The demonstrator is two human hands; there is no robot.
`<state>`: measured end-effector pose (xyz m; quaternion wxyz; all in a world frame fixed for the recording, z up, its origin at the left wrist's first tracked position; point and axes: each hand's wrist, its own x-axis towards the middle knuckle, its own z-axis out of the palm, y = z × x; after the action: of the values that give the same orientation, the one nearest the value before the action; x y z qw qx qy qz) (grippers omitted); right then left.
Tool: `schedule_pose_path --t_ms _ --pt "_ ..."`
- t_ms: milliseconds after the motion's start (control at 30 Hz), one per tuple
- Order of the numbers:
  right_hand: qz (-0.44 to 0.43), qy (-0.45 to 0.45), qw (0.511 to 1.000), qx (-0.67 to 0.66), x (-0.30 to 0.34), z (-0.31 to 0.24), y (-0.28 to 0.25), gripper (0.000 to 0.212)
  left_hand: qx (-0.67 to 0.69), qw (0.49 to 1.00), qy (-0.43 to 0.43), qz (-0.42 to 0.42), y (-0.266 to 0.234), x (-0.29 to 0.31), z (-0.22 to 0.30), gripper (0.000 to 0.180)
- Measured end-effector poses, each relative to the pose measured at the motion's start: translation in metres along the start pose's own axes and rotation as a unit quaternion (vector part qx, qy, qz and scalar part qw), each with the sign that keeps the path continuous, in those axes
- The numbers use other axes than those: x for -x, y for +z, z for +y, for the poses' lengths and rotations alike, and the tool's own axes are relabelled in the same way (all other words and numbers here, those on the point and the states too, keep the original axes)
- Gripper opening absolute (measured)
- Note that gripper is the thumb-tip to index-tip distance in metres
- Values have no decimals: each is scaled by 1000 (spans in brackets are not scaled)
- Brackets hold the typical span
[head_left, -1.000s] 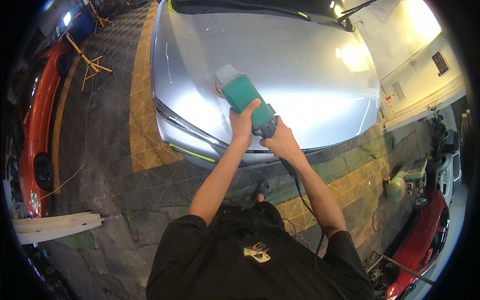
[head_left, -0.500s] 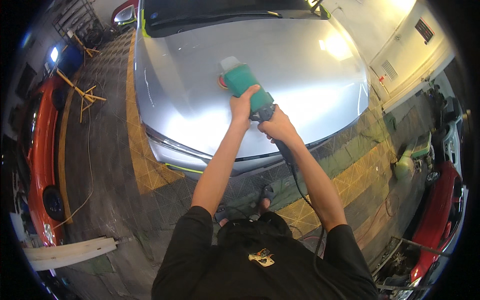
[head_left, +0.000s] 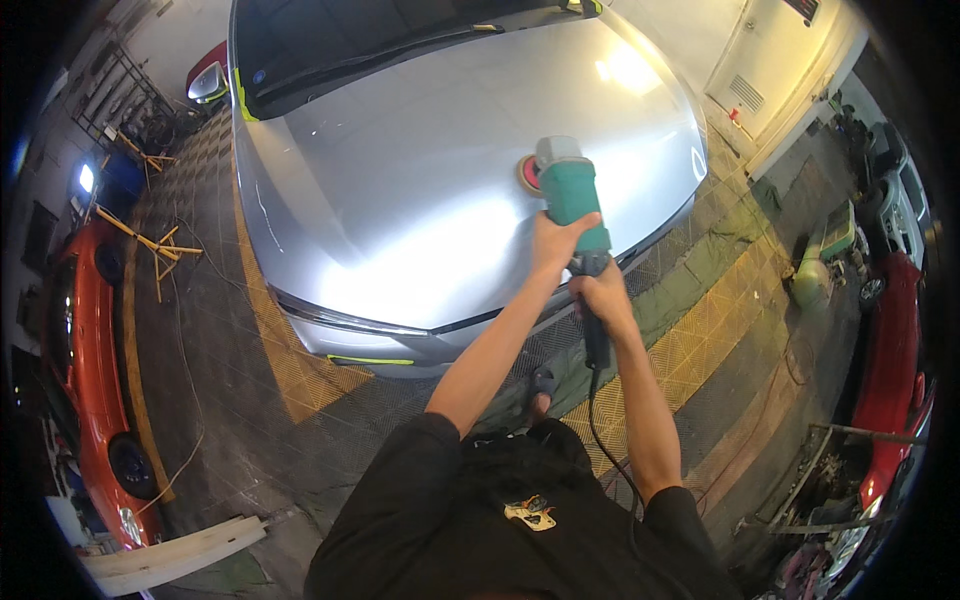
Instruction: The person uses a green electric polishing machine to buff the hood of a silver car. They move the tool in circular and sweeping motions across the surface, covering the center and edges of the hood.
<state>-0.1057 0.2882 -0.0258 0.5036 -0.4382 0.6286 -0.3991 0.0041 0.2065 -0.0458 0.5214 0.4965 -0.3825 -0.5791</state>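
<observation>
A green and grey power polisher (head_left: 574,190) is in both my hands over the silver car hood (head_left: 400,170). My left hand (head_left: 556,240) wraps round the side of its green body. Behind it, my right hand (head_left: 606,294) grips the dark rear handle, from which a black cord (head_left: 600,425) runs down past my right arm. The red pad (head_left: 528,174) shows at the polisher's left side, by the hood surface; whether it touches is hard to tell. Bright light reflects off the hood's front.
Yellow-green masking tape (head_left: 370,361) edges the front bumper. An orange car (head_left: 100,350) stands at left, near a yellow stand (head_left: 160,245) and a pale bumper-like panel (head_left: 180,560). On the right are a red car (head_left: 888,370) and a metal frame (head_left: 800,480). A thin cable (head_left: 192,390) crosses the floor.
The polisher has moved to the right across the hood, with both my hands still on it. My view has shifted and tilted, so the car sits farther left in the picture.
</observation>
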Motion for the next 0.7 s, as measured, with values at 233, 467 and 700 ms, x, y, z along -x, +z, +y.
schedule_pose_path --t_ms 233,467,700 --pt "-58 -21 991 120 48 -10 92 73 74 995 -21 70 -116 73 -3 73" --pt "-152 -62 955 246 87 8 136 75 184 963 -2 197 -163 146 -9 65" --pt "-109 -56 963 238 81 11 117 74 175 973 6 148 -147 128 -17 64"
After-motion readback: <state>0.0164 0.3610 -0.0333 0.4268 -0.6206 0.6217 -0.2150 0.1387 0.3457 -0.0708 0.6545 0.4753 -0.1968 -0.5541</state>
